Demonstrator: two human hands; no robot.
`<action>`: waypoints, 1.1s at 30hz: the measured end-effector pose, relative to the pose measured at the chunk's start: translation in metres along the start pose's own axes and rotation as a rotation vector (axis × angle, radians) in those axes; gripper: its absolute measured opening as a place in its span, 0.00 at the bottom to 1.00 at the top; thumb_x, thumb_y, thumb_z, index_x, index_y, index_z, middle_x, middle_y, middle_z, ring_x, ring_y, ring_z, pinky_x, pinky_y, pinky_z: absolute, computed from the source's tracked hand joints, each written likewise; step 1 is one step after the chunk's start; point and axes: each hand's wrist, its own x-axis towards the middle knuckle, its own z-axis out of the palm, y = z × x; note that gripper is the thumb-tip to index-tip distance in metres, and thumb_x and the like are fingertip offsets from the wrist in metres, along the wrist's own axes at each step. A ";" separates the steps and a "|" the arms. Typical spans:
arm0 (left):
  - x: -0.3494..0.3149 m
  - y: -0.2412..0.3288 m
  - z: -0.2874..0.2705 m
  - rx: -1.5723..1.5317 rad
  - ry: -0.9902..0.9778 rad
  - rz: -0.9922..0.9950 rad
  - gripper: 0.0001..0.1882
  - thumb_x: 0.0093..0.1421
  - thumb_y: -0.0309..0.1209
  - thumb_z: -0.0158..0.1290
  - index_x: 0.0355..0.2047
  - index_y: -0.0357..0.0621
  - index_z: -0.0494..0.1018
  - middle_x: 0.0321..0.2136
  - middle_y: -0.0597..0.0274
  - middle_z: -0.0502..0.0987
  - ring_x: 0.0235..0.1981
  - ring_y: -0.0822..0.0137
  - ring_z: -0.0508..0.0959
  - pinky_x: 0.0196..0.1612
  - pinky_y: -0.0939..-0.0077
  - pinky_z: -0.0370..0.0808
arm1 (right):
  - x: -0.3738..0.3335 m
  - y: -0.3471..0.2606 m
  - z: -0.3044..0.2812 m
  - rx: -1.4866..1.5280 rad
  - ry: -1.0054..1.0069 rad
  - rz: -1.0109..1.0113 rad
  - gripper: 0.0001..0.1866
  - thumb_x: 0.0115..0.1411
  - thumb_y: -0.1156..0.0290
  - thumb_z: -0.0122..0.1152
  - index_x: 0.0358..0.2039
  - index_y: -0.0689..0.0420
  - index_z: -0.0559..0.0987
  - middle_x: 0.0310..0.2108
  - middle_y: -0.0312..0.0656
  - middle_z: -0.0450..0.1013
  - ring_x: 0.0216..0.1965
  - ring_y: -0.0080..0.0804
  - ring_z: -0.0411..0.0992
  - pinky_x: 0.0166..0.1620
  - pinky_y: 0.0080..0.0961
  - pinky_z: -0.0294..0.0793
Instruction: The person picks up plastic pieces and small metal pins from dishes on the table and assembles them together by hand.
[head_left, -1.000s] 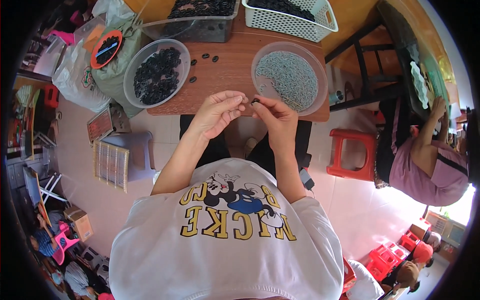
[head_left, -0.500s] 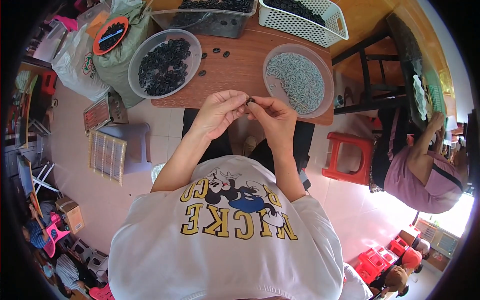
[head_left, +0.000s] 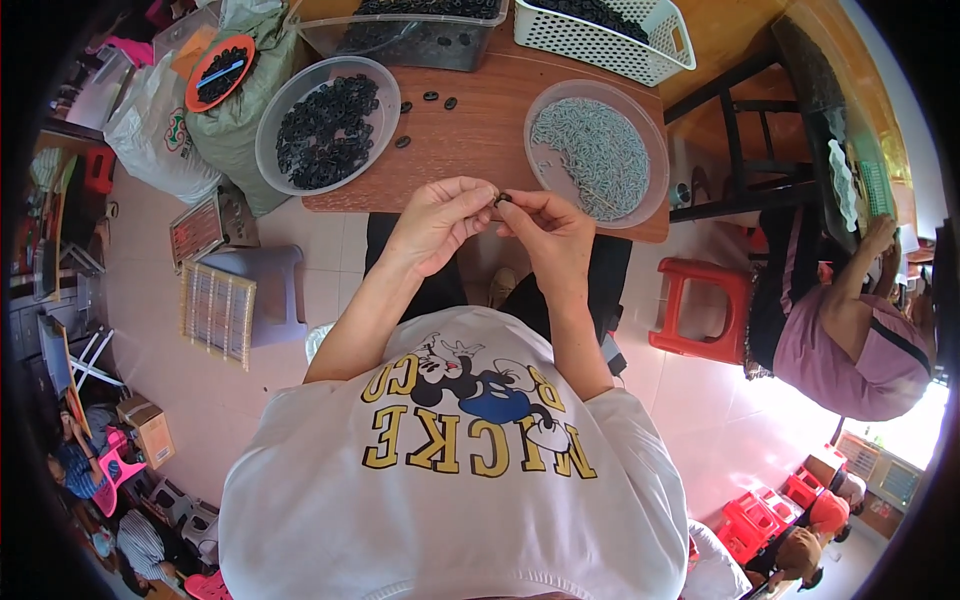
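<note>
Above my lap, at the table's near edge, both hands meet fingertip to fingertip. My right hand (head_left: 552, 240) pinches a small black piece (head_left: 502, 198) between thumb and forefinger. The thumb and forefinger of my left hand (head_left: 440, 225) are pressed together against its left side; whatever they hold is too small to make out. Beyond, on the left, stands a translucent round bowl (head_left: 377, 140) with many black oval plastic pieces (head_left: 325, 130). A second round bowl (head_left: 562, 182), on the right, holds small pale blue-grey rod-like parts (head_left: 600, 145). Several loose black pieces (head_left: 430, 96) lie between the bowls.
A clear bin (head_left: 420, 52) and a white perforated basket (head_left: 600, 52), both with black pieces, stand along the brown table's (head_left: 470, 130) far side. Sacks (head_left: 165, 140) and an orange plate (head_left: 192, 98) are left. Right are a red stool (head_left: 700, 268) and a seated co-worker (head_left: 850, 345).
My hands hold nearly the same pinch, fingertips still together at the black piece. The view has shifted very slightly; the co-worker's hand on the right has moved a little.
</note>
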 end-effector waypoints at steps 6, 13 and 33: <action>-0.001 -0.002 0.003 0.031 0.019 0.029 0.07 0.59 0.26 0.52 0.34 0.36 0.74 0.29 0.62 0.77 0.28 0.76 0.75 0.33 0.84 0.73 | -0.003 -0.001 0.001 -0.044 0.005 -0.006 0.07 0.52 0.81 0.61 0.34 0.68 0.78 0.28 0.43 0.77 0.25 0.22 0.74 0.30 0.14 0.74; -0.003 -0.003 0.000 -0.091 -0.025 -0.019 0.07 0.59 0.27 0.51 0.35 0.36 0.74 0.28 0.62 0.77 0.28 0.76 0.74 0.34 0.83 0.74 | -0.005 -0.002 0.002 -0.015 0.013 -0.027 0.07 0.52 0.81 0.61 0.33 0.67 0.78 0.27 0.43 0.77 0.24 0.22 0.74 0.30 0.13 0.73; -0.012 -0.011 0.009 0.118 0.053 0.077 0.07 0.59 0.27 0.52 0.34 0.36 0.74 0.27 0.64 0.77 0.26 0.78 0.73 0.30 0.86 0.72 | -0.015 -0.004 -0.002 -0.125 0.050 -0.043 0.07 0.52 0.78 0.62 0.32 0.67 0.79 0.24 0.39 0.76 0.24 0.19 0.73 0.30 0.14 0.73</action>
